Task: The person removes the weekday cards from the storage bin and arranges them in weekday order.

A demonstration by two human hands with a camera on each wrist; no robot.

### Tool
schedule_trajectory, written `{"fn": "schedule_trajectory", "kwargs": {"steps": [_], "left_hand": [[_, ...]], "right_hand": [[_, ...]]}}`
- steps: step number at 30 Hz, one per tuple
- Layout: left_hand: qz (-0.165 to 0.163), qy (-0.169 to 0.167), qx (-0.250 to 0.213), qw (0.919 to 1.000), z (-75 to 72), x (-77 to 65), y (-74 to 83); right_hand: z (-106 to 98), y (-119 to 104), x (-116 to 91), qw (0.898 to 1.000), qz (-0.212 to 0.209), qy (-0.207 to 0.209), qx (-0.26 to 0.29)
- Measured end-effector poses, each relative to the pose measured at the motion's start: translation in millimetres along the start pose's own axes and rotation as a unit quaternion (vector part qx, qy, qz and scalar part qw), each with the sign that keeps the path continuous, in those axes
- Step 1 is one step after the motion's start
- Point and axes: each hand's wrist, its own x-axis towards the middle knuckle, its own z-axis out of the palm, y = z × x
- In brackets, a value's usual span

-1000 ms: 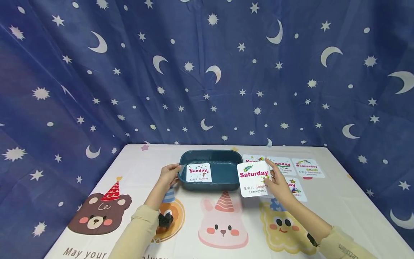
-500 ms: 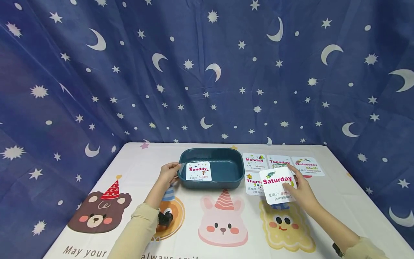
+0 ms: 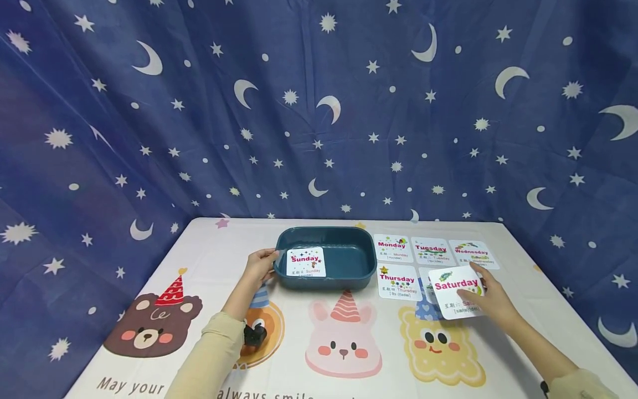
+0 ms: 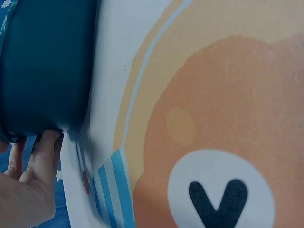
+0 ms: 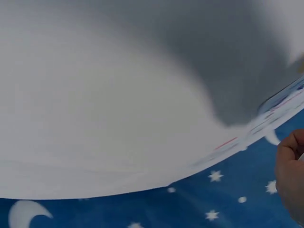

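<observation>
My left hand [image 3: 260,267] grips the left end of a dark teal plastic basin [image 3: 351,260], its thumb at the rim. In the left wrist view, the fingers [image 4: 45,154] lie against the basin's end wall. A Sunday card [image 3: 305,261] is in the basin's left part. My right hand [image 3: 493,299] pinches the right side of a white Saturday card [image 3: 451,288], tilted, over the right of the table. That card mostly covers another card [image 3: 426,277], whose word is hidden. The right wrist view catches only the edge of my right hand [image 5: 290,171].
Right of the basin, Monday [image 3: 392,248], Tuesday [image 3: 431,252] and Wednesday [image 3: 472,253] cards lie in a row, with a Thursday card [image 3: 399,281] in front. The white tablecloth [image 3: 224,249] has printed cartoon animals. A blue star-and-moon curtain [image 3: 319,138] hangs behind the table.
My right hand has carried the Saturday card rightward from beside the basin, uncovering the Monday, Tuesday and Thursday cards. My left hand and the basin stay put.
</observation>
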Motion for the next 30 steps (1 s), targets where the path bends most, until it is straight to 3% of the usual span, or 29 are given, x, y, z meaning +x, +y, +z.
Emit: {"fn": "schedule_trajectory", "kwargs": {"steps": [8,16,30], "left_hand": [[-0.001,0.004,-0.001,1.0,-0.2,0.4,-0.3],[-0.01,0.009,0.002,0.9999,0.7,1.6,-0.3],[-0.009,0.009,0.002,0.9999,1.3,4.2,1.0]], "right_hand": [[-21,30,15,0.998,0.032,-0.01,-0.054],[-37,57,29,0.997,0.043,-0.029,-0.051],[-52,80,51,0.993,0.042,-0.057,-0.097]]}}
